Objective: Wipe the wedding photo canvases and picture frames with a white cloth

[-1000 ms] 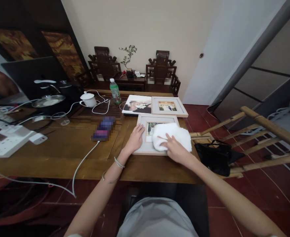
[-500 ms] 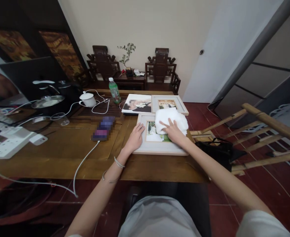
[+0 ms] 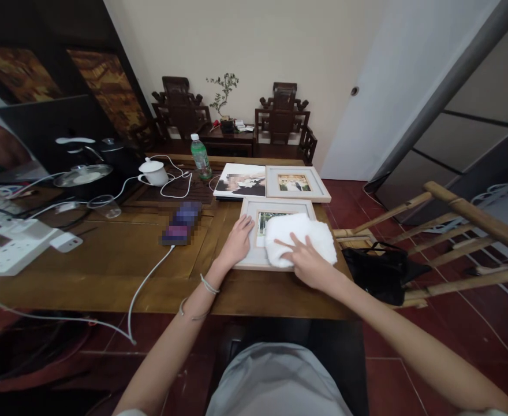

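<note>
A pale picture frame (image 3: pixel 254 258) lies flat near the table's front edge, a photo partly showing inside it. My left hand (image 3: pixel 238 241) is closed on the frame's left side, fingers over its border. A folded white towel (image 3: pixel 321 240) covers the frame's right and lower parts. It is held against the frame by my right hand (image 3: pixel 308 263), whose fingers spread over the cloth. Behind lie a second framed photo (image 3: pixel 295 182) and a white-edged picture (image 3: pixel 242 180), side by side.
A phone (image 3: pixel 182 224) on a white cable lies left of the frame. Farther left are a clear cup (image 3: pixel 105 207), a power strip (image 3: pixel 9 249), a lidded white mug (image 3: pixel 153 173) and a pot (image 3: pixel 83 179). A green bottle (image 3: pixel 200 157) stands behind. Right of the table are a bamboo chair (image 3: pixel 474 214) and a black bag (image 3: pixel 377 271).
My right hand has drawn the towel toward me, from the frame's upper right to its lower edge. The rear framed photo is now uncovered. My left hand has stayed in place.
</note>
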The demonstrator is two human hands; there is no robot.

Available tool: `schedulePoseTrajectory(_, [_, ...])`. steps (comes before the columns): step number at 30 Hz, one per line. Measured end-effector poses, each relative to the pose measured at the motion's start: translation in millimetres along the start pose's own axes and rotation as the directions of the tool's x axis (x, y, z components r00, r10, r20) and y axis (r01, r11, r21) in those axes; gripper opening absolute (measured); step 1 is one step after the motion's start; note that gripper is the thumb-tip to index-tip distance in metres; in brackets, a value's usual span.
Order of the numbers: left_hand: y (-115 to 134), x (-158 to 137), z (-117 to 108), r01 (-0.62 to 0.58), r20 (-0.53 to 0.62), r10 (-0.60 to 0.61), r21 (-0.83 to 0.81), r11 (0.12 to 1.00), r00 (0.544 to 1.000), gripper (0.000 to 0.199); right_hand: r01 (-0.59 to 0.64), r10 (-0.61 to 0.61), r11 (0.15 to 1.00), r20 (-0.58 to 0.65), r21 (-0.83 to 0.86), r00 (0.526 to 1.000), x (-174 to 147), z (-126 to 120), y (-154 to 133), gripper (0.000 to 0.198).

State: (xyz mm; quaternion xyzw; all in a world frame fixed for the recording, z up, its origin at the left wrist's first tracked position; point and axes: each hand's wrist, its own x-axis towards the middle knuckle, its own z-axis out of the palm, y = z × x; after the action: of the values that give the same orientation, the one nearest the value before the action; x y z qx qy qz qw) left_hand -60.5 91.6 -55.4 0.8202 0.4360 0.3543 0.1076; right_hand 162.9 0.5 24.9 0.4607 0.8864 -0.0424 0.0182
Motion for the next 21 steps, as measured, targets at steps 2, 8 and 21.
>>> schedulePoseTrajectory(2, [-1,0,-1,0.002,0.012,-0.002,-0.001,1.0,1.0,0.055,-0.059,0.056,0.997,-0.071,-0.042,0.996,23,6,22,0.061])
schedulePoseTrajectory(8, [-5,-1,0,-0.018,0.013,0.017,0.017,1.0,1.0,0.056,-0.17,0.139,0.979,-0.236,-0.113,0.962,83,8,76,0.06])
schedulePoseTrajectory(21, [2,-1,1,0.022,-0.001,-0.022,0.026,0.999,1.0,0.054,-0.031,0.033,0.998,0.023,-0.047,0.999,-7,-7,-18,0.056])
